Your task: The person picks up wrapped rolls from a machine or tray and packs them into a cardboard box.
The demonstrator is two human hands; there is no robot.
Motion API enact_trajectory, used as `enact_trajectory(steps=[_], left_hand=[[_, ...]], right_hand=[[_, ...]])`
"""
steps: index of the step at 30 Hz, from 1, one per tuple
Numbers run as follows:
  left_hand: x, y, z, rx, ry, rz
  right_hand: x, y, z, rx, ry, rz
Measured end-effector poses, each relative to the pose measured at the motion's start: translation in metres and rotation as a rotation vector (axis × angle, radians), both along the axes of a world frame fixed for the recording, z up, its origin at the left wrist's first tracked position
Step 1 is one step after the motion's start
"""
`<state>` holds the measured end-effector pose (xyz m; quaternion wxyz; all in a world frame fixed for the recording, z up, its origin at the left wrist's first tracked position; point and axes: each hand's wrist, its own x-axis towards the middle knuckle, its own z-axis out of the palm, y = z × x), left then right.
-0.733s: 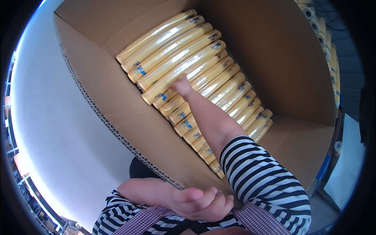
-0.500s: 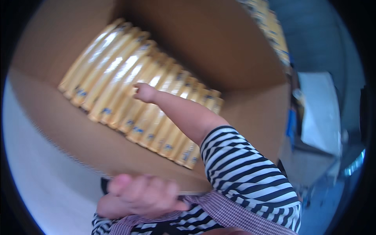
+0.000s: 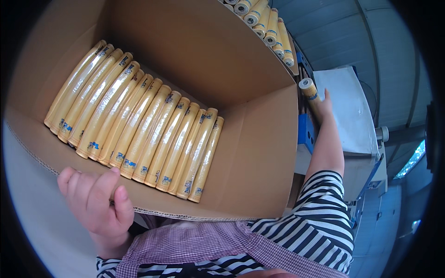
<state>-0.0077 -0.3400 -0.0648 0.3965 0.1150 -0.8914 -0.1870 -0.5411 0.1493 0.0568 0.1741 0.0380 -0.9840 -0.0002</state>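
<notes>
My right hand point(image 3: 325, 107) is stretched out beyond the box's right side. It is closed around a yellow roll point(image 3: 313, 96) with a pale round end and a blue print; the fingers behind the roll are hidden. My left hand point(image 3: 99, 199) is over the near left edge of a large cardboard box point(image 3: 259, 171). Its fingers are loosely bent and the thumb stands apart from them; nothing shows in it. Inside the box, a row of similar yellow rolls point(image 3: 134, 125) in shiny clear wrap lies side by side, each with small blue prints near the ends.
More yellow rolls point(image 3: 271, 34) are stacked behind the box's far right wall. A blue part point(image 3: 305, 129) stands close beside the box, under my right forearm. To the right is a machine with a pale, flat-topped cover point(image 3: 347, 106). The box walls rise around the row.
My right hand has gone from above the row out to the right and taken hold of a roll. My left hand has moved left, from a fist to looser fingers. The view has shifted.
</notes>
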Motion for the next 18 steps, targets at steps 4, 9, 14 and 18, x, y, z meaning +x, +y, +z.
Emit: enact_trajectory(steps=[4,9,14,18], left_hand=[[-0.008,-0.001,0.000,-0.016,0.038,-0.010],[-0.018,0.000,-0.003,0.009,0.025,-0.008],[-0.026,0.000,0.000,-0.025,0.053,0.012],[-0.025,-0.003,0.001,-0.067,0.088,0.002]], right_hand=[[-0.004,0.041,-0.006,0.263,-0.150,-0.229],[-0.004,0.033,-0.007,0.652,-0.051,-0.315],[0.039,0.000,0.003,0.345,-0.135,-0.220],[0.055,-0.067,0.027,0.116,-0.088,0.210]])
